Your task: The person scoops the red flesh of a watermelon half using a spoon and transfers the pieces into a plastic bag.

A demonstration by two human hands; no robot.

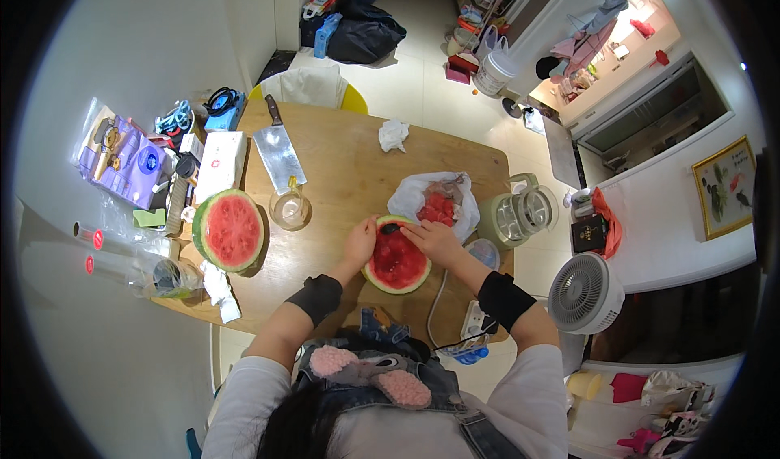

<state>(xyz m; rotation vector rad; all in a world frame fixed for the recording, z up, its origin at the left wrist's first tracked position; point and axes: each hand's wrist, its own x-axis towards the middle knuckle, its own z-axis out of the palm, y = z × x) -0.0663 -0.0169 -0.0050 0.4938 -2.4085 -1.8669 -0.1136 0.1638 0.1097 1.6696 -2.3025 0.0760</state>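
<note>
A scooped-out watermelon half sits cut side up on the wooden table, its red hollow partly dug away. My left hand grips its upper left rim. From the right, my right hand reaches over the rim, its fingers on a dark spoon whose bowl lies inside the hollow; the fingers hide most of its handle. Just behind, a white plastic bag stands open with red watermelon flesh in it. Farther left rests another watermelon half, its cut face full of flesh.
A cleaver lies beyond a glass cup. Right of the bag stand a water pitcher and a plastic container. Crumpled tissue lies toward the back. A power strip with cables sits near the right front edge.
</note>
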